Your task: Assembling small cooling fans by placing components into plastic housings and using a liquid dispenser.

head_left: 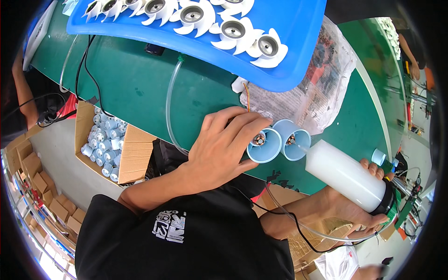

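Note:
My left hand (219, 147) is closed around a light blue fan housing cup (269, 153), its fingers across the upper side and the thumb underneath. A second blue cup (302, 134) rests against the first on its right. Inside each open mouth sits a small copper-wound motor core (259, 139). My right hand (345, 205) grips a large white dispensing syringe (343, 172) with a black end cap and a hose. Its thin tip points into the second cup, near that cup's core; whether they touch I cannot tell.
A blue tray (186, 39) of white fan impellers (192, 15) stands on the green table (126, 77). A newspaper in plastic (326, 79) lies beside it. Clear tubing (169, 100) and black cables cross the table. An open carton (133, 156) of blue cups stands lower left. People are nearby.

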Available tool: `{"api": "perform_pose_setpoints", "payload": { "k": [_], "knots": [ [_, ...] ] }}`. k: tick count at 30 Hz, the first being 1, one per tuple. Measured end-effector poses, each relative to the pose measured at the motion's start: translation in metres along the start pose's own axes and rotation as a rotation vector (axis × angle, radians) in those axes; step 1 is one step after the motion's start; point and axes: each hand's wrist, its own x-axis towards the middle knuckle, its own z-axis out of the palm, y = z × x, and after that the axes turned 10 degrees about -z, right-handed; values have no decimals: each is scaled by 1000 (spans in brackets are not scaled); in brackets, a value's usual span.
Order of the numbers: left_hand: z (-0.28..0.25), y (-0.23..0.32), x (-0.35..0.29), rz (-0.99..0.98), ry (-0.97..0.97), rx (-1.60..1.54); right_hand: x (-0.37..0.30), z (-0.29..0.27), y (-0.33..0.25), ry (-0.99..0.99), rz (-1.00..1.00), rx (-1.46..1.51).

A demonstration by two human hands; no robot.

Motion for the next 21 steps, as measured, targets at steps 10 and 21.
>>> {"api": "perform_pose_setpoints", "payload": {
  "k": [10, 21],
  "knots": [
    [0, -1, 1, 4, 19, -18, 10, -22, -58, -93, -87, 0],
    [-2, -3, 4, -22, 39, -121, -8, -15, -30, -118, 156, -1844]
  ]
}}
